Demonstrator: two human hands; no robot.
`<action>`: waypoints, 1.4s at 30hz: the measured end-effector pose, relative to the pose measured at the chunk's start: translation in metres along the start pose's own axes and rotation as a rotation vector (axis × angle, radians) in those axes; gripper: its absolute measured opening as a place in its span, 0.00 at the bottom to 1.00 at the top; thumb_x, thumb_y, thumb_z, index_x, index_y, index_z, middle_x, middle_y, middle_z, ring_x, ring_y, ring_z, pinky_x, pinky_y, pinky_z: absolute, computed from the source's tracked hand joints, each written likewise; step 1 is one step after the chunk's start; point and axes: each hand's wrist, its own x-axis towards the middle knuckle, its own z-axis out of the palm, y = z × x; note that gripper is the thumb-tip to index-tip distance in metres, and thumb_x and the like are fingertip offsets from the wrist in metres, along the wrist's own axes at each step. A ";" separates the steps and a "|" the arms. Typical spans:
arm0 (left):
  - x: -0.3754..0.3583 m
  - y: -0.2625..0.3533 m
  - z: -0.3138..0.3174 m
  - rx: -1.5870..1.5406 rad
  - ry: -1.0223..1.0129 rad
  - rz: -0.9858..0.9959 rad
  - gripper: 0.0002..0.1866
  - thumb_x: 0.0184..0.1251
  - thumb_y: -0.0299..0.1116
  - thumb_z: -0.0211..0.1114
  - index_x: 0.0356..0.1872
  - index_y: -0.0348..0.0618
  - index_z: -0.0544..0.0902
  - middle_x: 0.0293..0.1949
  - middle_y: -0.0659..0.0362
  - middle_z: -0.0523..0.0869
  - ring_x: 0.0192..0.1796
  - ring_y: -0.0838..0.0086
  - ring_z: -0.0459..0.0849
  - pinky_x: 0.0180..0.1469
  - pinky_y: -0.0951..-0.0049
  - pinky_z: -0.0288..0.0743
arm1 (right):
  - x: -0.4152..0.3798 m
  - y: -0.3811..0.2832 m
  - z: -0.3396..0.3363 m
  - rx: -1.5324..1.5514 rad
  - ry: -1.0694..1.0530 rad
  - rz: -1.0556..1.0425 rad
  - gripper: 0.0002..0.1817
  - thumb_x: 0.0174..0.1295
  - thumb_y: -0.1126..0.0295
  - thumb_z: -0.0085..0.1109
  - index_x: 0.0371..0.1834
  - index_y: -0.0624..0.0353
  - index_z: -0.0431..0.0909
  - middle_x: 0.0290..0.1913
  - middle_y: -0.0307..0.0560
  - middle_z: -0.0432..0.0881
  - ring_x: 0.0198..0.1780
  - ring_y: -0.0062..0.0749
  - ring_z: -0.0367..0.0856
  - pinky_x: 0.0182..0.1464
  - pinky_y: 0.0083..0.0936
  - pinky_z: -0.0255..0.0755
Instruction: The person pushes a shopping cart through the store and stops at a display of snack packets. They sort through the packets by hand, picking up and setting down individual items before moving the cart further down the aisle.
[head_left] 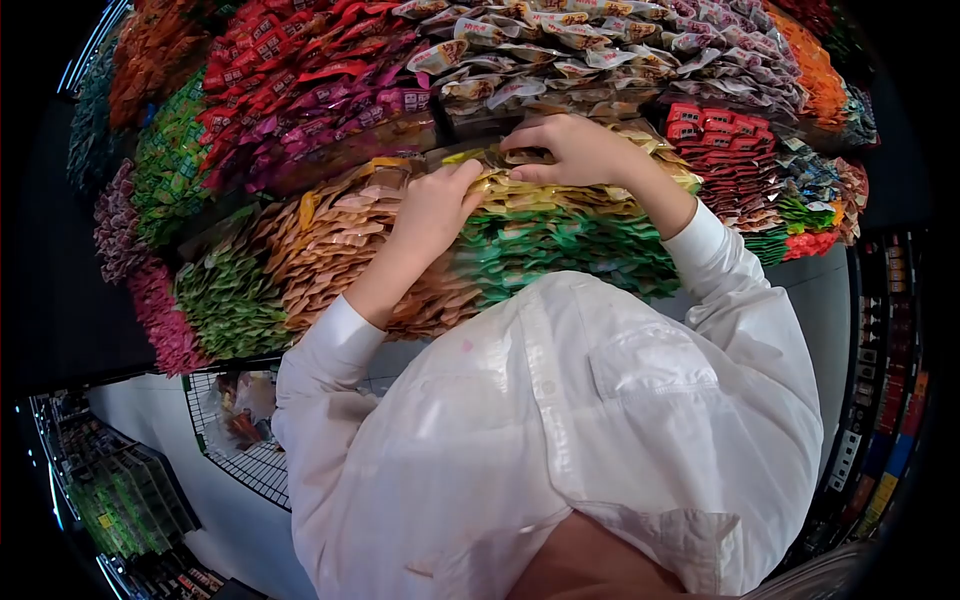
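My left hand [435, 208] rests at the left end of a row of yellow snack packets [560, 199], its fingers closed at a packet's edge. What exactly is pinched there is partly hidden by the fingers. My right hand [580, 150] reaches over the same row from the right. Its thumb and forefinger are curved and apart, with a dark gap between them, and nothing held shows. Orange-brown packets [335, 235] lie left of and below my left hand. Green packets [570, 250] are stacked on the near side of the yellow ones.
Red packets [720, 150] stand to the right, and white-and-brown packets [550, 50] rise behind a clear divider. Purple packets [340, 130] fill the back left. A wire shopping cart [265, 470] with a plastic bag [245, 405] stands at lower left. Shelves [890, 370] line the right.
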 end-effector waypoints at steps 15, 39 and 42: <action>0.021 -0.030 -0.026 -0.446 -0.330 -0.163 0.23 0.68 0.45 0.59 0.58 0.41 0.76 0.49 0.48 0.84 0.50 0.58 0.84 0.52 0.64 0.75 | 0.009 0.006 0.000 0.056 0.046 0.004 0.29 0.63 0.48 0.57 0.55 0.63 0.76 0.51 0.57 0.81 0.52 0.52 0.80 0.55 0.38 0.73; 0.023 -0.053 0.000 -0.770 -0.346 -0.264 0.21 0.73 0.33 0.53 0.64 0.39 0.68 0.55 0.55 0.79 0.56 0.71 0.77 0.58 0.72 0.69 | 0.024 0.000 -0.001 0.030 0.029 0.031 0.27 0.72 0.49 0.42 0.57 0.60 0.76 0.48 0.59 0.82 0.50 0.54 0.79 0.53 0.42 0.72; 0.025 -0.048 -0.004 -0.737 -0.377 -0.302 0.22 0.73 0.33 0.53 0.65 0.39 0.66 0.57 0.54 0.78 0.57 0.69 0.77 0.60 0.71 0.68 | 0.018 0.001 -0.004 -0.061 0.031 0.018 0.25 0.71 0.51 0.44 0.55 0.61 0.77 0.47 0.58 0.82 0.48 0.53 0.80 0.50 0.41 0.73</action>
